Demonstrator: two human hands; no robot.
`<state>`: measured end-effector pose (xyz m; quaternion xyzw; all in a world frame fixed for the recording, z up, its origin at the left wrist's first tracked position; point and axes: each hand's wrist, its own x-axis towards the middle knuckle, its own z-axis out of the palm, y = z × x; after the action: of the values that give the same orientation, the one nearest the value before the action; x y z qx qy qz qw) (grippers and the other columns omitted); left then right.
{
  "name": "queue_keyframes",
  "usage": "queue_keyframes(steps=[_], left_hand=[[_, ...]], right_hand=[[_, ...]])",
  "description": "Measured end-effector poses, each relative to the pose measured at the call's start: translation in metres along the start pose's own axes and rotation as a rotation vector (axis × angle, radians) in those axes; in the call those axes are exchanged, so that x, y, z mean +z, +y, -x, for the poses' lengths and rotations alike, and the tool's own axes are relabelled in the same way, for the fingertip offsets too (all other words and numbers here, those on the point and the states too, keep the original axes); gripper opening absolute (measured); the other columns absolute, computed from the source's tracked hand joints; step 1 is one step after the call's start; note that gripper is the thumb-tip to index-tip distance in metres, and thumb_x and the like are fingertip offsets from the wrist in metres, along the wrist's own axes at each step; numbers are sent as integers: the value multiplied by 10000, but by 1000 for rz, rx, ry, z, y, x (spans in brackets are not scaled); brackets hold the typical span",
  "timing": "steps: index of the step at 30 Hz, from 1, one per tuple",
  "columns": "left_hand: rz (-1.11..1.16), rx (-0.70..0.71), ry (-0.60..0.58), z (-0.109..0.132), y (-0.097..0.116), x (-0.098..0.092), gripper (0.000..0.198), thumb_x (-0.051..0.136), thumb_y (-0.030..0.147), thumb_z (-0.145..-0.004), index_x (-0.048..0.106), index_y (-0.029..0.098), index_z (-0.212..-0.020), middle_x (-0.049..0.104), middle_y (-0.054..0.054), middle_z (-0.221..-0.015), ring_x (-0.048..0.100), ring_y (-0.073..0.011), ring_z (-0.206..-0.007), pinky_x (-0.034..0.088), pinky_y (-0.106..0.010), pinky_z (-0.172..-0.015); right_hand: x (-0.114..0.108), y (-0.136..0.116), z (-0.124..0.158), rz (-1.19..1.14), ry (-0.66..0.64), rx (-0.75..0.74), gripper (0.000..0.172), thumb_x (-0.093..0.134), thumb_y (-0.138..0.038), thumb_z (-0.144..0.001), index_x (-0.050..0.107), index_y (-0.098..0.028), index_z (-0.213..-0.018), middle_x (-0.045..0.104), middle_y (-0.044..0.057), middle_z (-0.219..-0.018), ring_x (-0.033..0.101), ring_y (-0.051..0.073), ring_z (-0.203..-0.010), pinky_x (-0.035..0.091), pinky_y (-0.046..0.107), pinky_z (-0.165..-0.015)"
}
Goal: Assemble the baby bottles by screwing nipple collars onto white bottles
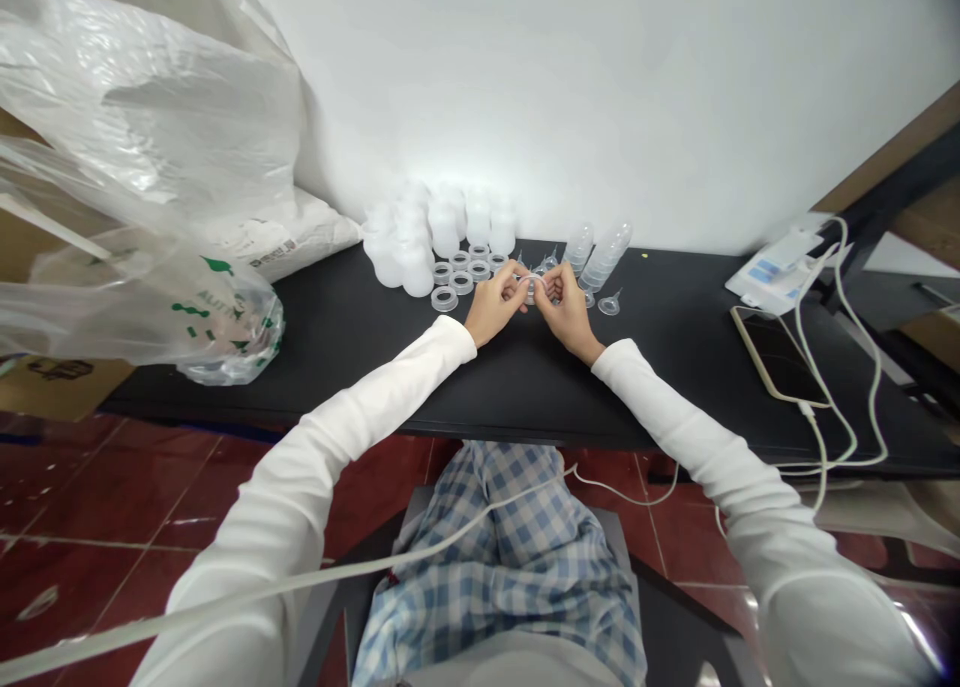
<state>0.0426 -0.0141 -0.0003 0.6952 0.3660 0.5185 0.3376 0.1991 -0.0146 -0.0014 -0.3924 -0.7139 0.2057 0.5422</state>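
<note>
Both hands meet near the back edge of the black surface (360, 337). Their fingers cover most of the small clear piece (531, 287) pinched between them, so its shape is hard to make out. The left hand (495, 309) and the right hand (571, 312) each close on it with curled fingertips. Just behind stand white bottles (439, 229), clear rings (456, 279) and two lying stacks of clear cups (600, 252). At the left edge a plastic bag (225, 332) holds more clear parts, blurred through the film. A phone (776, 352) lies near the right edge.
</note>
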Motion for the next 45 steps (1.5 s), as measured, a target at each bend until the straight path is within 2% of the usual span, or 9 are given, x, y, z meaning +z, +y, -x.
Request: queue_keyframes(steps=[5,12,20,25,29,32,36,39,45], left_hand=[[-8,28,-36,0,0,-1,198,609,384,-952,579,209,-1039,655,26,-716,709,-138,-676,568,-253,-676],[109,51,-46,0,-10,0,323,668,403,-899,545,210,-1126,699,-22,-874,707,-146,-798,567,-289,-787],[50,104,37,0,-10,6,278,700,349,-872,469,230,-970,564,62,-705,544,-80,-599,466,-232,-609],[61,103,-11,0,-6,3,283,674,391,-893,455,235,-980,526,64,-704,532,-88,-593,457,-248,-608],[117,86,-93,0,-5,0,329,638,482,-922,445,238,-1031,613,23,-797,643,-124,-688,537,-293,-704],[129,142,-98,-1,-4,-1,363,638,535,-912,456,241,-1021,636,-26,-925,681,-157,-824,572,-346,-800],[36,230,-10,-3,-2,-6,367,607,595,-914,515,244,-970,605,-94,-1091,652,-212,-1022,573,-406,-897],[-61,262,56,-6,-5,-13,366,591,610,-918,559,246,-943,597,-106,-1085,625,-231,-1021,565,-431,-917],[-101,278,26,-14,-17,-27,282,631,499,-928,568,225,-915,641,-57,-935,638,-185,-866,559,-365,-846]], right_hand=[[0,4,0,-42,15,34,321,640,-473,-918,416,-248,-871,508,-41,-740,526,114,-638,450,281,-606],[-2,6,0,-117,-45,38,363,664,-545,-897,467,-251,-981,570,-8,-857,581,137,-722,509,313,-673],[-1,-1,0,-29,24,-13,295,654,-441,-895,427,-256,-858,457,-39,-740,443,118,-627,416,286,-584],[-4,-3,-1,-46,13,-8,317,656,-461,-899,422,-251,-860,443,-46,-733,434,113,-622,399,278,-588],[-7,2,-1,-174,-61,45,436,687,-595,-860,424,-259,-955,487,-36,-798,505,121,-684,448,277,-640],[-8,5,1,-324,-133,91,570,730,-661,-796,416,-285,-1086,536,-18,-915,578,142,-800,514,293,-734],[-9,3,4,-349,-303,107,598,692,-704,-803,486,-293,-1186,576,36,-1134,600,203,-1059,536,358,-916],[-8,-1,5,-318,-361,106,630,687,-716,-804,545,-299,-1255,567,55,-1255,588,221,-1115,535,375,-944],[-3,0,2,-242,-194,134,486,641,-680,-873,684,-274,-1136,642,47,-1162,623,161,-885,550,339,-819]])
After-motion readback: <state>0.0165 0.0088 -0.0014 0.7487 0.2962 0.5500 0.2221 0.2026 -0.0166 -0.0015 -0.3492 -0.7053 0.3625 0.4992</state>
